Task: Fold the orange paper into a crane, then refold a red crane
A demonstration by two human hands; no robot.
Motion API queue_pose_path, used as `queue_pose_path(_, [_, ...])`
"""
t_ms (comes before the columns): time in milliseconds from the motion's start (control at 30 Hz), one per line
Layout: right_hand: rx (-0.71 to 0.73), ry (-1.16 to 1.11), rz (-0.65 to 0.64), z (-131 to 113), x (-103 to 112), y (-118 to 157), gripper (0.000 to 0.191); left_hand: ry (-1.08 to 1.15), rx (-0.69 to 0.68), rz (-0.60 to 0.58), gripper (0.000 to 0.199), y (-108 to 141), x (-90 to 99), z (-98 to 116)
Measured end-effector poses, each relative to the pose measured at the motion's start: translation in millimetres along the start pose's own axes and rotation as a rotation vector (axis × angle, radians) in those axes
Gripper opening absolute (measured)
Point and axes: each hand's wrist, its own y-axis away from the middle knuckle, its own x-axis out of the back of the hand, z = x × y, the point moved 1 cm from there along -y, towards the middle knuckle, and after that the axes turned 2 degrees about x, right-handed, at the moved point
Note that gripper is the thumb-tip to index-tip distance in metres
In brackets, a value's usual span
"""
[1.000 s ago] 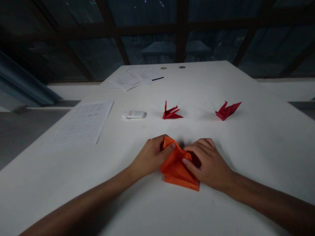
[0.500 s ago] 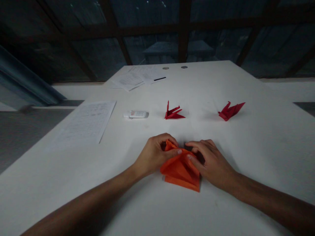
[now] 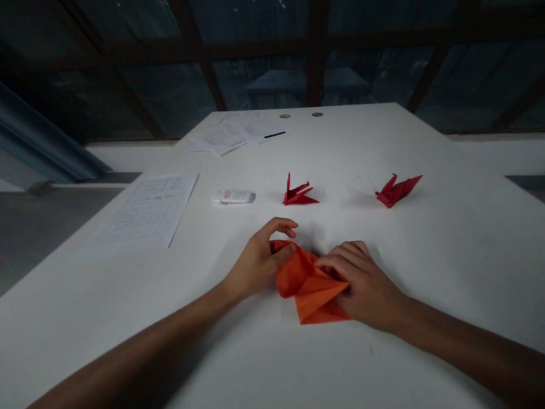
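A partly folded sheet of orange origami paper (image 3: 321, 292) sits between my hands on the white table, its lower flap spread toward me. My left hand (image 3: 259, 258) grips the upper left part with the thumb over it, while the index finger is lifted and curled above. My right hand (image 3: 361, 281) is closed on the right side, its fingers bent over the top of the folds. The right thumb is hidden. Beyond my hands stand two folded red paper cranes, one crane (image 3: 299, 195) straight ahead and another crane (image 3: 398, 191) farther right.
A white bottle-like item with red print (image 3: 233, 197) lies left of the nearer crane. Left of it is a written sheet (image 3: 147, 210). Farther back are more papers (image 3: 225, 136), a dark pen-like strip (image 3: 275, 135) and two small round discs at the table's far edge.
The orange paper has been turned and its folds opened out, with the lower flap now farther right. My left index finger has lifted off, and my right fingers have moved onto the paper.
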Motion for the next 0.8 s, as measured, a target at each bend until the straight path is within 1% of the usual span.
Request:
queue_pose_path(33, [0.011, 0.0, -0.005, -0.3, -0.2, 0.8, 0.035, -0.017, -0.014, -0.003, 0.034, -0.3, 1.5, -0.6])
queue_pose_path(100, [0.02, -0.001, -0.021, -0.1, -1.3, 2.2, 0.04, -0.098, -0.065, -0.012, 0.026, -1.2, 4.9, 0.1])
queue_pose_path(200, [-0.017, 0.004, -0.038, 2.4, -3.1, 3.0, 0.048, -0.306, -0.186, -0.01, 0.013, -2.3, 9.5, 6.3])
queue_pose_path(233, [-0.041, 0.004, -0.038, 3.4, -3.4, 2.9, 0.049, -0.382, -0.213, -0.005, 0.012, -2.3, 10.4, 9.1])
queue_pose_path(267, [-0.063, 0.0, -0.039, 4.3, -3.6, 2.6, 0.048, -0.456, -0.221, 0.005, 0.018, -2.1, 10.9, 11.9])
queue_pose_path(333, [-0.083, -0.017, -0.045, 5.4, -3.8, 2.1, 0.044, -0.584, -0.228, 0.002, 0.037, -0.6, 10.0, 17.5])
queue_pose_path(400, [-0.059, -0.033, -0.06, 5.5, -3.9, 1.8, 0.039, -0.702, -0.253, -0.014, 0.037, 2.8, 6.6, 22.9])
queue_pose_path(467, [-0.016, -0.047, -0.073, 4.8, -4.2, 1.7, 0.036, -0.897, -0.304, 0.0, 0.033, 8.1, 1.6, 28.7])
queue_pose_path(567, [0.029, -0.059, -0.079, 2.7, -4.7, 1.4, 0.034, -1.292, -0.426, 0.021, 0.023, 17.7, -7.6, 38.8])
queue_pose_path(600, [0.035, -0.055, -0.08, 1.8, -5.0, 1.1, 0.032, -1.358, -0.461, 0.016, 0.019, 20.5, -10.3, 42.2])
queue_pose_path(667, [0.045, -0.036, -0.077, 0.0, -5.4, 0.5, 0.024, -1.408, -0.494, 0.014, 0.013, 24.2, -14.1, 47.9])
queue_pose_path(733, [0.066, -0.015, -0.073, -1.7, -5.8, 0.5, 0.02, -1.405, -0.483, -0.023, 0.013, 24.9, -15.2, 50.4])
queue_pose_path(800, [0.102, -0.009, -0.061, -2.5, -6.2, 1.4, 0.027, -1.405, -0.45, -0.078, 0.012, 23.3, -13.3, 50.1])
